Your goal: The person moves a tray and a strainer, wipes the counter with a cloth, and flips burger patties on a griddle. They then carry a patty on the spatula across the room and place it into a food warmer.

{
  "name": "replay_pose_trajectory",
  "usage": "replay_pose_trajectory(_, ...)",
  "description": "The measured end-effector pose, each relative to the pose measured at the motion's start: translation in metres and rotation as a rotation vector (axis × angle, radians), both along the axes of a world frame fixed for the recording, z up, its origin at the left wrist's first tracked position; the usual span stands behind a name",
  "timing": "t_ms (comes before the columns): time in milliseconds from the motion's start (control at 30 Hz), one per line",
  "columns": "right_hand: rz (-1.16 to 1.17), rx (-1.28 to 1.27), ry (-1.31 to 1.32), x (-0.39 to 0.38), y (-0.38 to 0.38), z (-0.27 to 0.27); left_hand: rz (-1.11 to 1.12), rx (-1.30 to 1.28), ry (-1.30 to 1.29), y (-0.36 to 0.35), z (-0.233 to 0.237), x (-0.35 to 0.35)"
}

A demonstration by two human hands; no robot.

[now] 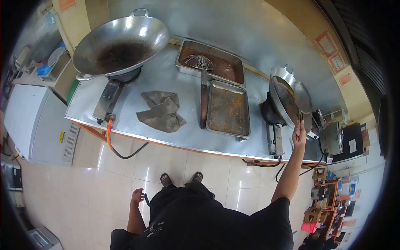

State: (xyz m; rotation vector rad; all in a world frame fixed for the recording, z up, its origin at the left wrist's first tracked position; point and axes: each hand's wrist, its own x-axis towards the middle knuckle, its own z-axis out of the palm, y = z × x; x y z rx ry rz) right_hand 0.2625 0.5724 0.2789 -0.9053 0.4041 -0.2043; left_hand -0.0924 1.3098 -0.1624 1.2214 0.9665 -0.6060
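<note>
My right hand (299, 134) reaches out to the right-hand wok (280, 104), closed around the end of a dark, slim handle (300, 117). That handle leans into the wok, and its far end blends with the dark contents. My left hand (137, 196) hangs low beside my body with its fingers curled. Next to those fingers is a short dark strip (146, 200); what exactly the hand holds is too small to make out. The right-hand wok sits tilted on a burner (275, 135).
A large wok (152, 35) rests on the left burner. Between the woks are crumpled grey cloths (164, 116), a crumb-covered tray (227, 106), and a deep pan (233, 68) of reddish-brown sauce with a wooden-handled whisk (203, 100) across it. Hoses (109, 131) hang off the counter's front.
</note>
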Motion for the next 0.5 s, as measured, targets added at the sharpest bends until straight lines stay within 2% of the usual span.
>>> replay_pose_trajectory(33,-0.029,0.04,0.024,0.004,-0.004,0.004,-0.007,-0.008,-0.006,0.003,-0.002,0.0)
replay_pose_trajectory(133,-0.05,-0.246,-0.022,0.01,-0.016,0.047,-0.02,0.073,0.036,0.01,-0.004,0.003)
replay_pose_trajectory(200,-0.169,-0.482,-0.083,0.007,0.021,0.105,-0.009,0.076,0.034,0.014,0.002,0.003)
replay_pose_trajectory(267,-0.063,-0.407,-0.209,0.019,0.0,0.134,-0.02,0.07,0.033,0.016,0.007,0.007)
replay_pose_trajectory(367,-0.038,-0.327,-0.338,0.033,-0.006,0.145,-0.044,0.047,0.033,0.015,0.005,0.013)
replay_pose_trajectory(467,-0.2,-0.667,-0.023,0.007,0.054,0.125,-0.064,0.031,0.02,0.013,-0.008,0.016)
replay_pose_trajectory(500,-0.197,-0.588,0.002,0.008,0.044,0.103,-0.058,0.023,-0.004,0.01,-0.009,0.015)
